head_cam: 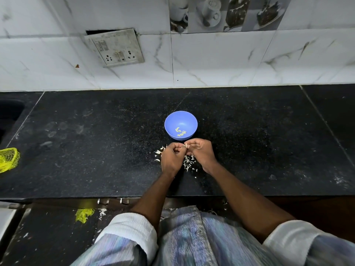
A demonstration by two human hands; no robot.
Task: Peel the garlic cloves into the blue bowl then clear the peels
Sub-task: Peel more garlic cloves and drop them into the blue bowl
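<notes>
A blue bowl (180,120) stands on the black counter (96,150) with several peeled garlic cloves (180,132) at its bottom. Just in front of it my left hand (171,158) and my right hand (201,152) meet fingertip to fingertip. Between them they pinch a small pale garlic clove (186,145), mostly hidden by the fingers. White garlic peels (189,163) lie scattered on the counter under and around both hands, with more peels (159,151) left of my left hand.
A yellow mesh bag (8,159) lies at the counter's left edge. A sink recess (9,112) is at the far left. The tiled wall with a socket plate (115,48) rises behind. Peels and yellow mesh scraps (84,215) lie on the floor below.
</notes>
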